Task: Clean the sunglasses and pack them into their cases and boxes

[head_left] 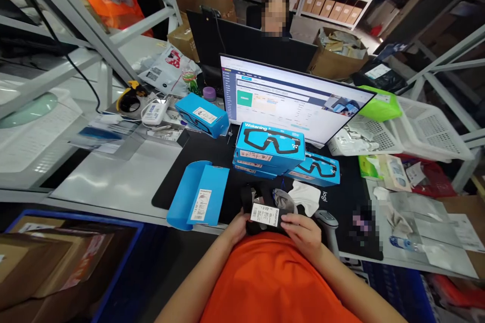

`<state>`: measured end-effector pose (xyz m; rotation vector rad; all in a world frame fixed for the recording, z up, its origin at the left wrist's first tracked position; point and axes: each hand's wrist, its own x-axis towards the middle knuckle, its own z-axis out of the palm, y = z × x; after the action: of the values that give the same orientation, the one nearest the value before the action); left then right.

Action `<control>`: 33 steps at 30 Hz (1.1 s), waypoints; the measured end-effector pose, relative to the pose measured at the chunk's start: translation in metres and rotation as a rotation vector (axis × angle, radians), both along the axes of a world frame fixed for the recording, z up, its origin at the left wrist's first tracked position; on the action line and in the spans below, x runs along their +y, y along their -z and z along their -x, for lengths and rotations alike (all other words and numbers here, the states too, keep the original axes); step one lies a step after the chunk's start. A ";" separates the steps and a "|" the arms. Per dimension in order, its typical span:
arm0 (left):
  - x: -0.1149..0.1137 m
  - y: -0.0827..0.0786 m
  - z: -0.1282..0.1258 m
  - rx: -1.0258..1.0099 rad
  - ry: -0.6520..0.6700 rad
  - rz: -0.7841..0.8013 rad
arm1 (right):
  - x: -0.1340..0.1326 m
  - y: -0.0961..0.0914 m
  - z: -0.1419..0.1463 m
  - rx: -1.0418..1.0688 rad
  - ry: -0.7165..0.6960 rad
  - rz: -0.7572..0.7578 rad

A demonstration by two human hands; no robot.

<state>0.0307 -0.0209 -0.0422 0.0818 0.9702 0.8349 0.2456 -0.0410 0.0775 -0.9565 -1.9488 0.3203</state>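
Black pouch point(265, 216) grasped by left grip point(235, 227), right grip point(305, 234) — blue boxes point(271, 146) just behind, monitor point(288, 98) beyond

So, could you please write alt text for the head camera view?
The left hand and right hand hold a black labelled pouch at the near edge of a black desk mat. Behind it lie stacked blue goggle boxes, an open blue sleeve and a lit monitor.
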 end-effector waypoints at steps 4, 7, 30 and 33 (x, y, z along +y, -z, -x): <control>0.000 -0.008 0.001 -0.006 -0.016 -0.008 | 0.002 -0.009 0.003 0.085 0.004 0.086; 0.000 -0.014 0.002 -0.008 -0.023 -0.018 | 0.003 -0.014 0.005 0.131 -0.026 0.114; 0.004 -0.017 -0.003 -0.077 -0.116 0.062 | 0.010 0.036 0.013 -0.415 -0.025 0.145; 0.006 -0.015 -0.007 -0.089 -0.135 0.058 | 0.016 0.047 0.023 -0.449 -0.072 0.172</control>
<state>0.0375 -0.0154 -0.0271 -0.0707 0.9229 0.9262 0.2228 -0.0252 0.0308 -1.1454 -2.3973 0.3401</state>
